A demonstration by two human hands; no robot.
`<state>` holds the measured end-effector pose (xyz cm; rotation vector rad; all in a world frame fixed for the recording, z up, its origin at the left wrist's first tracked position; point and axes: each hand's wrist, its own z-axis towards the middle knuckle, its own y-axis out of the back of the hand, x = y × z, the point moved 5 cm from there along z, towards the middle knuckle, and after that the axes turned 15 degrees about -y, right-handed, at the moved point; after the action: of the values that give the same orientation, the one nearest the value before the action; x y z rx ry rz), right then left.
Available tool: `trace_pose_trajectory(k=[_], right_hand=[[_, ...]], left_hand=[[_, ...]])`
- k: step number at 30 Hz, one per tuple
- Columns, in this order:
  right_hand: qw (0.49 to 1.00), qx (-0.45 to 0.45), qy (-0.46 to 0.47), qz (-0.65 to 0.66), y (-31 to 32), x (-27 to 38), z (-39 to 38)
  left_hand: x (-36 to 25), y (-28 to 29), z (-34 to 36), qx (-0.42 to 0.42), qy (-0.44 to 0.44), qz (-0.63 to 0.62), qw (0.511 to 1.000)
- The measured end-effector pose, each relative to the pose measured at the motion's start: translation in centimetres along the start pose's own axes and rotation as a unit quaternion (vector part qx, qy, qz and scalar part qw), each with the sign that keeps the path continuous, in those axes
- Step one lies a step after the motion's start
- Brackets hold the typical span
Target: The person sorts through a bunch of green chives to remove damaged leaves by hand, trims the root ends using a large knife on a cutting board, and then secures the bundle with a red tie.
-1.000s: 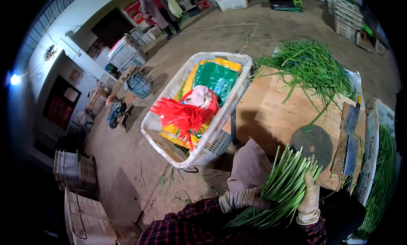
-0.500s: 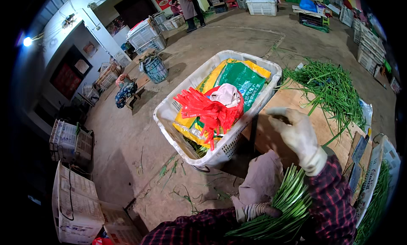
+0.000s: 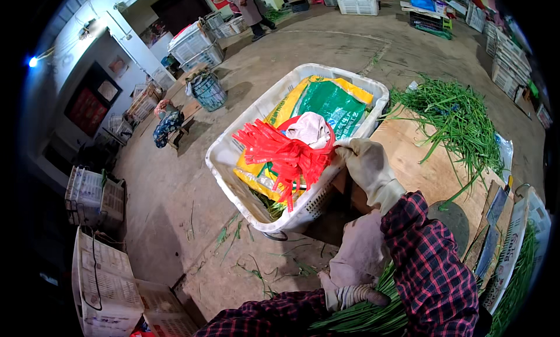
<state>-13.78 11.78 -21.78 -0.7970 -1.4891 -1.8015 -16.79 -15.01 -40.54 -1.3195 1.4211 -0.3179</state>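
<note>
My left hand (image 3: 357,252), in a pale lilac glove, is closed around a bundle of long green chives (image 3: 373,313) at the lower middle, its thumb lying across the stems. My right hand (image 3: 368,166), in an off-white glove, reaches to the right rim of a white plastic crate (image 3: 233,198). Its fingertips are pinched together beside a bunch of red strips (image 3: 286,153); what they grip, if anything, is hidden. The strips spread over a red round container that also holds a crumpled whitish cloth (image 3: 311,130). Beneath lies a yellow and green sack (image 3: 332,106).
A wooden board (image 3: 411,147) at right bears a heap of loose chives (image 3: 449,115). A long blade (image 3: 487,243) lies along its right edge, beside another crate (image 3: 519,238) of greens. White crates (image 3: 108,278) stand lower left. Farther back are a bucket (image 3: 208,92) and a standing person (image 3: 248,10).
My right hand has moved left from above the board to the crate's rim by the red strips, its fingers closing. My left hand keeps its hold on the chives. The right sleeve now covers more of the bundle.
</note>
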Motion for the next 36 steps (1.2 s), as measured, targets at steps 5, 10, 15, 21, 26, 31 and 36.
trace_pose_trajectory(k=[5, 10, 15, 21, 26, 31, 36], right_hand=[[0.997, -0.027, -0.010, 0.067, 0.7, -1.3, 0.5], [0.976, 0.023, -0.065, 0.206, 4.0, -1.8, 0.7], [0.907, -0.004, -0.134, 0.398, 15.2, -1.6, -2.3], [0.926, -0.265, -0.119, 0.242, 26.3, -8.6, -12.8], [0.963, -0.226, -0.133, -0.061, 19.4, -17.4, -20.4], [0.968, -0.161, -0.109, -0.161, 12.4, -23.2, -22.8], [0.964, -0.173, -0.187, -0.071, 13.1, -24.1, -24.3]], left_hand=[[0.5, 0.6, 0.0, -0.024, 0.000, 0.004, 1.000], [-0.2, 0.6, 0.2, -0.002, -0.069, 0.010, 0.998], [-0.4, -1.2, -1.2, 0.018, 0.055, -0.130, 0.990], [-2.0, 1.0, -1.7, 0.013, 0.003, -0.138, 0.990], [-2.9, 2.1, -2.5, 0.023, -0.035, -0.163, 0.986], [-3.1, 3.0, -3.3, 0.025, -0.056, -0.176, 0.982], [-3.0, 3.4, -3.6, 0.034, -0.064, -0.185, 0.980]])
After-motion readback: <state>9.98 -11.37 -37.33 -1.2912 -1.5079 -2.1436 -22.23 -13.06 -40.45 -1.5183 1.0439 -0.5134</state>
